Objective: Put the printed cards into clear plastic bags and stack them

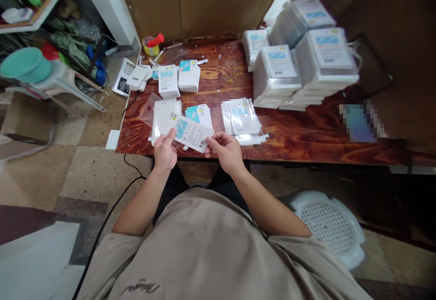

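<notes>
A printed card (191,133) with a blue picture and small text is held flat between both hands, above the table's front edge. My left hand (165,151) pinches its left end, thumb on top. The lower right corner is gripped by my right hand (226,151), thumb and fingers closed. Under the card's left end lies a stack of clear plastic sleeves (163,109). Just behind the card, loose printed cards (203,112) are fanned on the wood. To the right of my right hand is a pile of filled clear sleeves (242,117).
Tall stacks of packaged cards (277,71) stand at the back right of the wooden table (306,143). Two card stacks (168,80) sit back left, near a tape roll (150,46) and a white device (139,76). A plastic stool (329,227) is at right.
</notes>
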Demonstrator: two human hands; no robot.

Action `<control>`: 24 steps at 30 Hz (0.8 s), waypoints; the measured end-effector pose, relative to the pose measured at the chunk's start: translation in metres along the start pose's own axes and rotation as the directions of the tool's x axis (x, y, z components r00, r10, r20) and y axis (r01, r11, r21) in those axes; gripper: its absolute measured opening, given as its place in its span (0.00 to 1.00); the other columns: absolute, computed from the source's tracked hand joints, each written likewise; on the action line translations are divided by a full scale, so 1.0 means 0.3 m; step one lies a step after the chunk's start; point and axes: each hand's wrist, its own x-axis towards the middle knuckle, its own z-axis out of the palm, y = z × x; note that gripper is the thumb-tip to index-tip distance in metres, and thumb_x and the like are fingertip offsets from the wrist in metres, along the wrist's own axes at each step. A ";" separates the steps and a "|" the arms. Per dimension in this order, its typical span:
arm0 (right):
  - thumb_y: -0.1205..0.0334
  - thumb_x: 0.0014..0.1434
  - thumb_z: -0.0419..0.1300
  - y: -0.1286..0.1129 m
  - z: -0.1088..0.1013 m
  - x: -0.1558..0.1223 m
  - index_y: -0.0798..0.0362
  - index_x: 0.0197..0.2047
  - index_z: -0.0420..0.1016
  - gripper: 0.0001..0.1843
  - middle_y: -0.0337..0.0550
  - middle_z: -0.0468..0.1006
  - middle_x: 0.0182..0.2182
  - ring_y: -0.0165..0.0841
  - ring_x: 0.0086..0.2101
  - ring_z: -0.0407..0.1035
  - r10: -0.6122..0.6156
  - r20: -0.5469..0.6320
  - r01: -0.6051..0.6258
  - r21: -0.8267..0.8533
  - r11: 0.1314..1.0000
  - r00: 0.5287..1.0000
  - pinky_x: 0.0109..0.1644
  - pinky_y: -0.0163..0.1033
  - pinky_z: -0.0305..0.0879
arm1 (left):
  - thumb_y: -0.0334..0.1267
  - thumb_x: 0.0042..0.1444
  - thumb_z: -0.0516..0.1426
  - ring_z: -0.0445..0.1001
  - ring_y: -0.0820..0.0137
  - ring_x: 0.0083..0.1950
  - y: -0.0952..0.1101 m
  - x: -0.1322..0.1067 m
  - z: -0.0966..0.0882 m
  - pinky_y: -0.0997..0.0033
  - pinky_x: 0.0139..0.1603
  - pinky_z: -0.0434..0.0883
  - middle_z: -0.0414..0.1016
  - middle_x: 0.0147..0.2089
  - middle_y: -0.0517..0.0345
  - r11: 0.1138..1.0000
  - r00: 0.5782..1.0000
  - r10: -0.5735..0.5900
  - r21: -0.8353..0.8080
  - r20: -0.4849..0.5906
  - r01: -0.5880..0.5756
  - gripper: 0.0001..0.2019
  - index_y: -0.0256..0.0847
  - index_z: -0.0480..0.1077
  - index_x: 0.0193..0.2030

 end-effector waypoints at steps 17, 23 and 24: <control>0.44 0.54 0.72 0.020 0.058 -0.052 0.53 0.30 0.71 0.23 0.38 0.76 0.21 0.28 0.21 0.69 -0.149 0.029 0.152 -0.123 0.981 0.988 0.25 0.33 0.68 | 0.45 0.49 0.73 0.80 0.57 0.57 -0.022 -0.063 0.051 0.58 0.60 0.76 0.82 0.53 0.46 0.998 0.993 0.048 0.042 0.109 -0.053 0.24 0.38 0.78 0.51; 0.44 0.52 0.73 -0.011 -0.018 -0.010 0.53 0.48 0.77 0.27 0.42 0.80 0.37 0.29 0.30 0.71 -0.322 -0.026 0.286 -0.399 0.872 0.946 0.35 0.36 0.72 | 0.52 0.53 0.70 0.82 0.60 0.46 -0.048 -0.088 0.062 0.63 0.46 0.79 0.83 0.49 0.47 0.926 0.961 -0.053 0.374 0.270 -0.055 0.24 0.36 0.78 0.50; 0.43 0.54 0.71 -0.024 -0.045 0.008 0.54 0.49 0.78 0.27 0.43 0.81 0.37 0.30 0.30 0.72 -0.264 0.019 0.251 -0.381 0.890 0.964 0.35 0.37 0.73 | 0.55 0.54 0.68 0.82 0.61 0.40 -0.041 -0.084 0.061 0.63 0.40 0.79 0.83 0.46 0.47 0.877 0.941 -0.122 0.477 0.316 -0.046 0.26 0.36 0.77 0.51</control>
